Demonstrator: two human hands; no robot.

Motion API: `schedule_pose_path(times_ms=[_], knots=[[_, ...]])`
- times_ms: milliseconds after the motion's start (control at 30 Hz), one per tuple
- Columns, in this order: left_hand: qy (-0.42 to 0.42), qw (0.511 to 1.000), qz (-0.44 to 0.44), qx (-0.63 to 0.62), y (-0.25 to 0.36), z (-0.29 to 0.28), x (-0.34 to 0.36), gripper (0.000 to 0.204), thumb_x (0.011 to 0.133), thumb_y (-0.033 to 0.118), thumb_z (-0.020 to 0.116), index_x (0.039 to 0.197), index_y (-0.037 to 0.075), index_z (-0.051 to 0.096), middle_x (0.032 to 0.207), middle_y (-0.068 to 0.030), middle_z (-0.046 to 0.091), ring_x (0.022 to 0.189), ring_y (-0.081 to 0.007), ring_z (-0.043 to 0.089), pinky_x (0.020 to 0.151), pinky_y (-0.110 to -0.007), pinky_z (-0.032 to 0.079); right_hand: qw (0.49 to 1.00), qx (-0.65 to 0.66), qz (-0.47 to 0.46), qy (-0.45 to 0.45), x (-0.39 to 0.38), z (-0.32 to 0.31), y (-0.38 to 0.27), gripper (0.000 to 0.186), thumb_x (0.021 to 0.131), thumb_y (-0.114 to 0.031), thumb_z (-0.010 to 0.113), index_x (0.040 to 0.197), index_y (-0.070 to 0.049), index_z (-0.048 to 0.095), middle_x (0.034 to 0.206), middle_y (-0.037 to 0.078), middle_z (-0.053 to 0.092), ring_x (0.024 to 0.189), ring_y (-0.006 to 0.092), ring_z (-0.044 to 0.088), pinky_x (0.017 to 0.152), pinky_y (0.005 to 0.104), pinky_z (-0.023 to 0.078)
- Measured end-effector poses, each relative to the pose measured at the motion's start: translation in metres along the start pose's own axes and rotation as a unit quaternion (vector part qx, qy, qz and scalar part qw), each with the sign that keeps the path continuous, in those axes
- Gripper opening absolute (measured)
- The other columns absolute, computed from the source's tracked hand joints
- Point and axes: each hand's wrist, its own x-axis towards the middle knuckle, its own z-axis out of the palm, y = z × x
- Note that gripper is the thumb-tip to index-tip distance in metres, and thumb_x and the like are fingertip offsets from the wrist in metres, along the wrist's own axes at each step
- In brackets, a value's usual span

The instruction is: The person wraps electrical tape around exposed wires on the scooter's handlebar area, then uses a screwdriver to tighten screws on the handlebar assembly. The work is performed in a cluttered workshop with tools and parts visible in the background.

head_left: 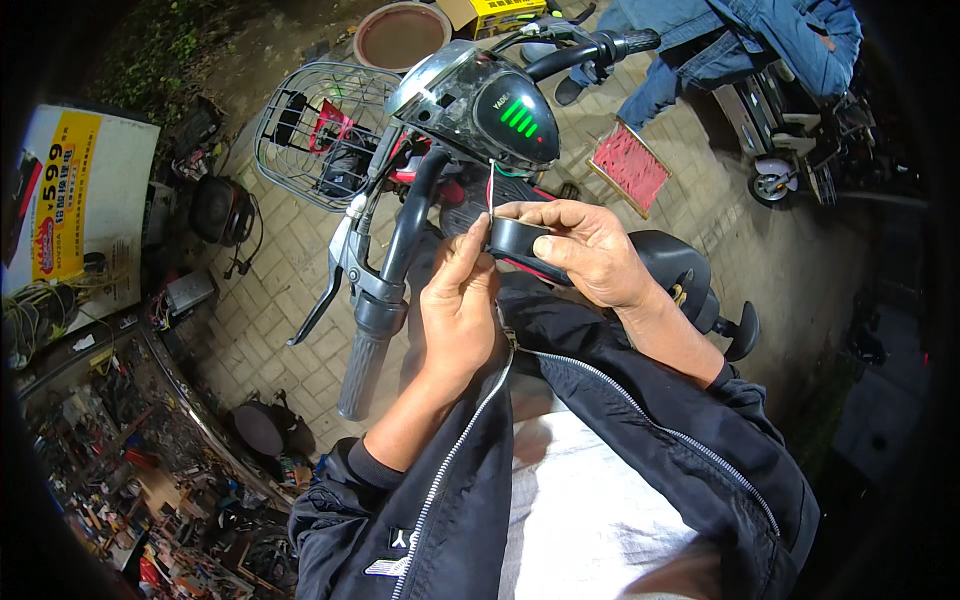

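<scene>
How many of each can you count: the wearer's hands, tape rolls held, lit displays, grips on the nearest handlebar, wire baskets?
Hands: 2 (left hand, right hand)
Black tape roll: 1
Lit display: 1
Grips: 2 (left grip, right grip)
Wire basket: 1
Total: 7

A glossy black tape roll [518, 238] sits edge-on mid-frame; thin white and red wires [491, 186] run upward from its left end.
</scene>
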Motion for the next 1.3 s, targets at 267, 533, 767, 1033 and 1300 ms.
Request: schedule_pose_path(times_ms=[267, 533, 767, 1033, 1300], knots=[[0.002, 0.957, 0.175, 0.233, -0.001, 0.005, 0.005, 0.066, 0.084, -0.020, 0.046, 0.145, 0.004, 0.047, 0.102, -0.0103, 0.051, 0.091, -0.0207, 0.051, 0.082, -0.027, 0.046, 0.997, -0.077, -0.007, -0.007, 0.002, 0.004, -0.005, 0.031, 0.093, -0.001, 0.060, 0.123, 0.005, 0.062, 0.129, 0.010, 0.060, 0.113, 0.0145, 0.059, 0.100, 0.0302, 0.047], [-0.031, 0.983, 0.030, 0.179, -0.007, 0.003, 0.003, 0.060, 0.088, -0.015, 0.054, 0.145, 0.004, 0.047, 0.111, -0.0115, 0.057, 0.096, -0.0191, 0.059, 0.088, -0.029, 0.048, 0.996, -0.086, 0.002, 0.008, 0.002, 0.003, -0.012, 0.026, 0.093, -0.007, 0.065, 0.117, 0.002, 0.065, 0.123, 0.008, 0.062, 0.110, 0.0145, 0.060, 0.096, 0.0296, 0.047], [0.065, 0.947, -0.190, -0.251, -0.005, 0.002, 0.019, 0.039, 0.100, 0.017, 0.055, 0.134, -0.003, 0.054, 0.093, -0.0072, 0.065, 0.077, -0.0141, 0.058, 0.070, -0.029, 0.047, 0.998, -0.056, 0.034, 0.007, 0.000, -0.006, -0.012, 0.034, 0.094, -0.011, 0.067, 0.125, 0.001, 0.060, 0.123, 0.007, 0.062, 0.111, 0.0133, 0.059, 0.095, 0.0271, 0.048], [-0.073, 0.898, -0.276, -0.334, -0.003, -0.006, 0.035, 0.024, 0.099, 0.022, 0.058, 0.115, 0.006, 0.064, 0.090, 0.0011, 0.062, 0.075, -0.0110, 0.050, 0.066, -0.026, 0.038, 0.999, -0.017, 0.034, -0.021, 0.001, -0.010, -0.018, 0.025, 0.088, -0.005, 0.071, 0.111, 0.000, 0.063, 0.132, 0.010, 0.055, 0.116, 0.0190, 0.057, 0.096, 0.0327, 0.050], [-0.072, 0.882, -0.244, -0.398, 0.003, -0.004, 0.039, 0.007, 0.094, 0.012, 0.066, 0.098, 0.011, 0.060, 0.097, -0.0015, 0.065, 0.090, -0.0164, 0.062, 0.080, -0.031, 0.049, 0.996, -0.018, 0.042, -0.080, 0.010, -0.016, -0.024, 0.026, 0.085, -0.005, 0.075, 0.108, 0.001, 0.065, 0.137, 0.016, 0.053, 0.110, 0.0195, 0.061, 0.092, 0.0321, 0.052]])
